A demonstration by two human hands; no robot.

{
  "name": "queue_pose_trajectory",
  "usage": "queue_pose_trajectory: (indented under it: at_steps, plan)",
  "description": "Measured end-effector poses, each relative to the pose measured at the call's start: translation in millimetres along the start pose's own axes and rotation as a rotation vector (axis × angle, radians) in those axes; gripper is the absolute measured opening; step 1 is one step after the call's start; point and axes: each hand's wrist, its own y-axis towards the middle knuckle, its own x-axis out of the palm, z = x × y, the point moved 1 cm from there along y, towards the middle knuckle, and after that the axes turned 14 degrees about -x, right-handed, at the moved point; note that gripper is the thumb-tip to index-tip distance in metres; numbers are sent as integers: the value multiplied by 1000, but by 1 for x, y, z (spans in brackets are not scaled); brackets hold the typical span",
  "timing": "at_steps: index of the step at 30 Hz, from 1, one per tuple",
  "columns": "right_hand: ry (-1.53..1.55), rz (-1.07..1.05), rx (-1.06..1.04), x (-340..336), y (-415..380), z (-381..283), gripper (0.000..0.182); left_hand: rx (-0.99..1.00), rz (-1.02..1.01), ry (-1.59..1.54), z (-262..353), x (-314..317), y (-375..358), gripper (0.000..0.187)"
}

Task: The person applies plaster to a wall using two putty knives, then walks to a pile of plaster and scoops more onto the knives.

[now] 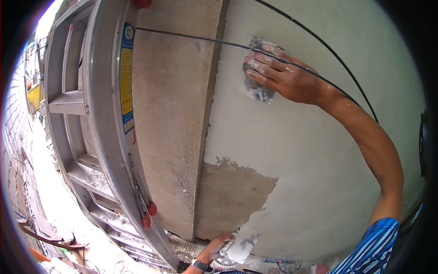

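My right hand (294,82) presses a flat, dark grey putty spreader (259,92) against the wall, its fingers spread over the back. White putty smears both the fingers and the spreader. Low in the view, my left hand (220,245) grips a flat plate carrying white putty (242,249); its handle is hidden by the fingers. Pale, smooth coating covers most of the wall (283,137), while a rough-edged bare grey-brown patch (232,196) shows between the two hands.
An aluminium stepladder (102,91) stands at the left, beside a projecting bare concrete pillar (173,114). Black cables (315,36) cross in front of the wall, one passing over my right hand. Patterned floor tiles (185,249) show below; loose debris lies at the lower left.
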Motion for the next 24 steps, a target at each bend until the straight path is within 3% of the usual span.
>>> queue_pose_trajectory:
  at_steps: [5, 10, 22, 24]
  plan:
    - [-4, -24, -29, 25, 21, 8, 41, -29, 29, -60, -15, -44, 10, 35]
    - [38, -52, -6, 20, 7, 2, 40, 69, 70, -7, 7, 6, -20, 35]
    - [144, -325, 95, -58, -129, -42, 46, -81, 0, 110, 10, 15, 30, 24]
    - [159, -396, 155, -79, -161, -53, 43, -122, -10, 137, 13, 16, 29, 38]
